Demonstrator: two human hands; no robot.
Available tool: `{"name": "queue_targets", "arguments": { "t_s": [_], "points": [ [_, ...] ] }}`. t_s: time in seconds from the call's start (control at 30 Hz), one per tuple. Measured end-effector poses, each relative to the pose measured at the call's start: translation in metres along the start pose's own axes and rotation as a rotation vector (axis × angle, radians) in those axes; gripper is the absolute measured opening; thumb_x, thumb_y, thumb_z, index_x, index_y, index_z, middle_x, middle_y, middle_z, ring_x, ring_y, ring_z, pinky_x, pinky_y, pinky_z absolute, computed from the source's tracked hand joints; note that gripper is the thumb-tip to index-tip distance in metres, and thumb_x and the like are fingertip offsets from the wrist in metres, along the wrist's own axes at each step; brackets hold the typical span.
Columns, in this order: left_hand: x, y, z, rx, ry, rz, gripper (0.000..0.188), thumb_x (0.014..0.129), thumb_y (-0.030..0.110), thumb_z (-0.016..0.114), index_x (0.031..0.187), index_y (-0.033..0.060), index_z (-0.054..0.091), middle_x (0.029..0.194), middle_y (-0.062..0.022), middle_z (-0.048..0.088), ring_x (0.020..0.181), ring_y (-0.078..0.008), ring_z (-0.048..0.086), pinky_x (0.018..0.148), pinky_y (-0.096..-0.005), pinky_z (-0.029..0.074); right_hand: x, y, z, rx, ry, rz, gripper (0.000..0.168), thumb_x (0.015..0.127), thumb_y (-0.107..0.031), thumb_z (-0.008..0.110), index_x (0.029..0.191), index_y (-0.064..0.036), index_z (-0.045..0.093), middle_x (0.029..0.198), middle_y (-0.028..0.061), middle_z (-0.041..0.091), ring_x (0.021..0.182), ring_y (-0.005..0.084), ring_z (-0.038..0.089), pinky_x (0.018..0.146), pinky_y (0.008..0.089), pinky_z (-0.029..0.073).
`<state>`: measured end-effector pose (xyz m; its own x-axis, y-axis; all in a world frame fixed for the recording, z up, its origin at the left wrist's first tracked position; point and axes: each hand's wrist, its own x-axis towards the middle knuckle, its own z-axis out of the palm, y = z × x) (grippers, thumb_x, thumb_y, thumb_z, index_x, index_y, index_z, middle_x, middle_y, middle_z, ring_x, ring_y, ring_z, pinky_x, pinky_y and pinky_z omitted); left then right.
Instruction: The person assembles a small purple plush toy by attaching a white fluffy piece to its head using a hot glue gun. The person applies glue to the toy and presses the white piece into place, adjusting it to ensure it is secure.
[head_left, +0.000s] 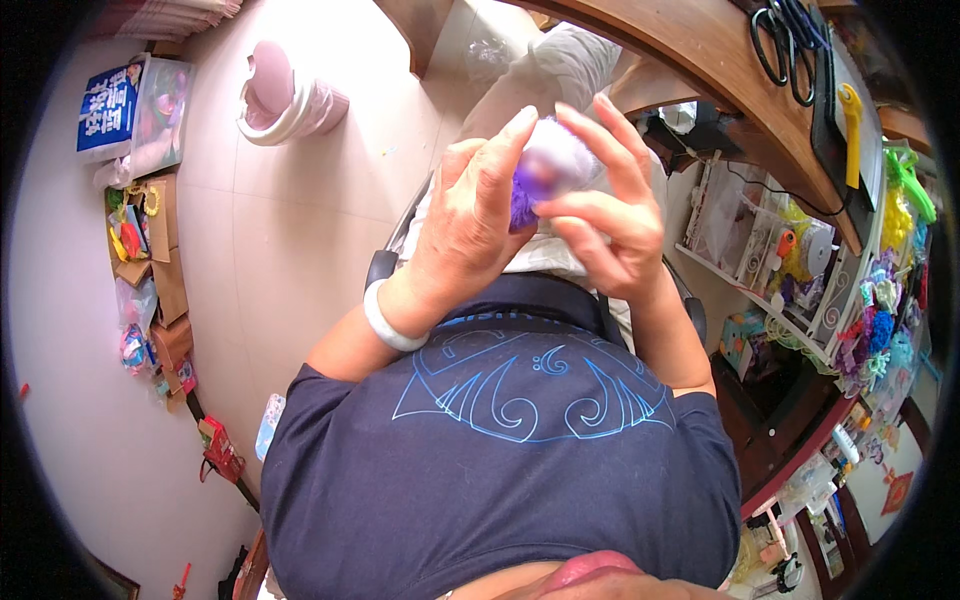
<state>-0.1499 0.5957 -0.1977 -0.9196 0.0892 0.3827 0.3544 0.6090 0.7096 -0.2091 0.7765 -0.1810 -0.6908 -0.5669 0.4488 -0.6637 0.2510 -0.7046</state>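
Observation:
A small fluffy plush piece, white at the top and purple at the lower left, is held up in front of my lap. My left hand, with a pale bangle on its wrist, grips its left side between thumb and fingers. Around the right side curves my right hand, its fingers spread. Two of its fingertips lie at the piece's lower edge. Blur hides whether they pinch it or only touch it. A pinkish spot near the middle of the piece is also blurred.
To the right runs a wooden table edge with black-handled scissors and a yellow tool. A white rack stands below. A pink lidded bin is on the floor at left; cardboard boxes line the wall.

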Motion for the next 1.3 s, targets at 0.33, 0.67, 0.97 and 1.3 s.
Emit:
{"name": "queue_targets", "arguments": {
  "t_s": [0.33, 0.67, 0.97, 1.3],
  "points": [
    [0.009, 0.003, -0.002, -0.05, -0.033, -0.125, 0.089, 0.06, 0.003, 0.078, 0.138, 0.0024, 0.037, 0.117, -0.0162, 0.053, 0.104, -0.035, 0.05, 0.094, -0.0418, 0.041, -0.024, 0.005, 0.021, 0.651, 0.138, 0.483, 0.086, 0.081, -0.02, 0.073, 0.145, -0.001, 0.019, 0.136, 0.0205, 0.042, 0.124, 0.0273, 0.044, 0.106, 0.04, 0.032],
    [-0.001, 0.016, -0.001, -0.831, -0.281, -0.403, 0.067, 0.081, 0.006, 0.067, 0.139, -0.0024, 0.034, 0.128, -0.0128, 0.047, 0.119, -0.0216, 0.047, 0.098, -0.0332, 0.041, -0.033, -0.008, 0.033, 0.803, 0.219, 0.58, 0.106, 0.076, -0.01, 0.076, 0.148, -0.002, -0.001, 0.136, 0.0168, 0.04, 0.123, 0.0247, 0.044, 0.104, 0.0365, 0.036],
    [0.035, -0.005, -0.015, -0.078, -0.167, 0.447, 0.059, 0.095, 0.043, 0.045, 0.129, -0.0048, 0.05, 0.133, -0.0236, 0.049, 0.128, -0.0338, 0.043, 0.107, -0.0459, 0.029, -0.03, -0.015, 0.026, 0.812, 0.184, 0.441, 0.068, 0.08, -0.019, 0.06, 0.135, -0.008, 0.022, 0.12, 0.0132, 0.055, 0.108, 0.025, 0.057, 0.096, 0.0381, 0.044],
    [0.017, -0.01, 0.001, -0.196, 0.02, 0.36, 0.084, 0.089, 0.063, 0.041, 0.14, -0.0035, 0.034, 0.145, -0.0203, 0.035, 0.136, -0.0352, 0.031, 0.112, -0.0463, 0.017, -0.023, -0.013, 0.017, 2.2, 0.205, 0.895, 0.056, 0.095, -0.057, 0.035, 0.128, -0.014, 0.052, 0.112, 0.0066, 0.063, 0.104, 0.02, 0.06, 0.095, 0.0371, 0.046]
  ]
}}
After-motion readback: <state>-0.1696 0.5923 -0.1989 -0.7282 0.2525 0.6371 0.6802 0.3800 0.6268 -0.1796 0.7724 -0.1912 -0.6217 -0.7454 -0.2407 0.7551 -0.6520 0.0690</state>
